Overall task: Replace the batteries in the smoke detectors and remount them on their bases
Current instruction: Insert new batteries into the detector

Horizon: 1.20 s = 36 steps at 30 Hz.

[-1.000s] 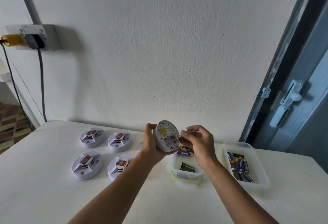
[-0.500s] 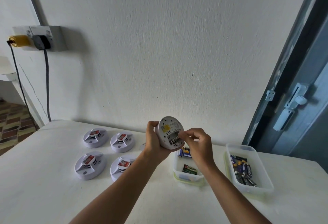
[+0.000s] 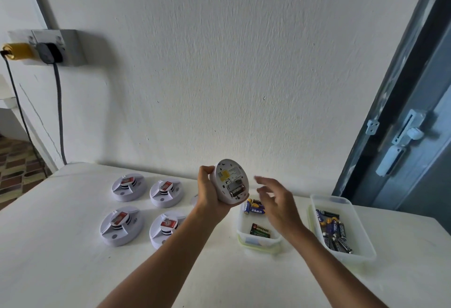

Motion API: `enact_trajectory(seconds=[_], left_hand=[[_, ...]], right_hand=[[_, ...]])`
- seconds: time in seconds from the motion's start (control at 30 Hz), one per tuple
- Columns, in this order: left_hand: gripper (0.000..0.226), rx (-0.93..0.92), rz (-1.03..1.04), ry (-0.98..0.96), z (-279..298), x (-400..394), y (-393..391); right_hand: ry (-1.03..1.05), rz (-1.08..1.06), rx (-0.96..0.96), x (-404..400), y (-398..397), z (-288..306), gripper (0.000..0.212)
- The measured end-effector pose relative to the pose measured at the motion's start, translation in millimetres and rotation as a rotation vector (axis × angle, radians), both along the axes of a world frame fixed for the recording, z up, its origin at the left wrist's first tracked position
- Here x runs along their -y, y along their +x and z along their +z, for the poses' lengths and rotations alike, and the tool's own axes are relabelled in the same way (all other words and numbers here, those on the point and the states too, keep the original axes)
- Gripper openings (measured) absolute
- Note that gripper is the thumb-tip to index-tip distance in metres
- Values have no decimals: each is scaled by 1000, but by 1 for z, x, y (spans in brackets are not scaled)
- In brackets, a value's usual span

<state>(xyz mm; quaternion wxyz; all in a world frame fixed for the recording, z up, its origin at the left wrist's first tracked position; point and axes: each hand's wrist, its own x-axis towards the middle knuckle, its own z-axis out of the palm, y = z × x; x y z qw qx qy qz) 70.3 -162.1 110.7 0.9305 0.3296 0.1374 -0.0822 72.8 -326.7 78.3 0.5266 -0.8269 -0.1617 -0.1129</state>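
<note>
left hand (image 3: 208, 191) holds smoke detector (image 3: 230, 182); right hand (image 3: 274, 201) loose.

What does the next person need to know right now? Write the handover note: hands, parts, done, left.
Left hand grips the opened detector, back facing you; one battery sits in its compartment.
Right hand is open and empty, above the small tub of loose batteries.
Larger tub of batteries sits to the right.
Four detectors lie on the table at left.
Left to do: judge whether a second cell is needed, remount this unit, then check the four.
</note>
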Motion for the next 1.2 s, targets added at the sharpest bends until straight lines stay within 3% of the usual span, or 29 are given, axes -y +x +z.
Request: enact_trajectory(seconds=[0.1, 0.17, 0.27, 0.43, 0.53, 0.7, 1.0, 1.1, 1.2], left_hand=[[46, -17, 13, 17, -3, -6, 2], [45, -26, 18, 30, -5, -10, 2], [45, -49, 15, 39, -10, -14, 1], [45, -83, 15, 32, -16, -11, 2], [45, -95, 9, 37, -16, -9, 4], [47, -119, 17, 27, -18, -11, 6], [50, -136, 12, 37, -23, -12, 6], [52, -138, 12, 40, -23, -11, 5], [52, -136, 12, 42, -21, -10, 4]], right_hand=[[5, -181, -66, 15, 23, 5, 35], [-127, -124, -155, 20, 33, 7, 33], [-474, -36, -218, 16, 43, 6, 37], [-1085, 34, -167, -6, 49, 2, 40], [-1305, 40, -109, -16, 50, -5, 31], [-1357, 49, -124, -21, 55, -11, 31], [-1218, 103, -213, -18, 60, -13, 28], [-1206, 138, -246, -18, 60, -13, 15], [-1170, 163, -280, -17, 61, -14, 19]])
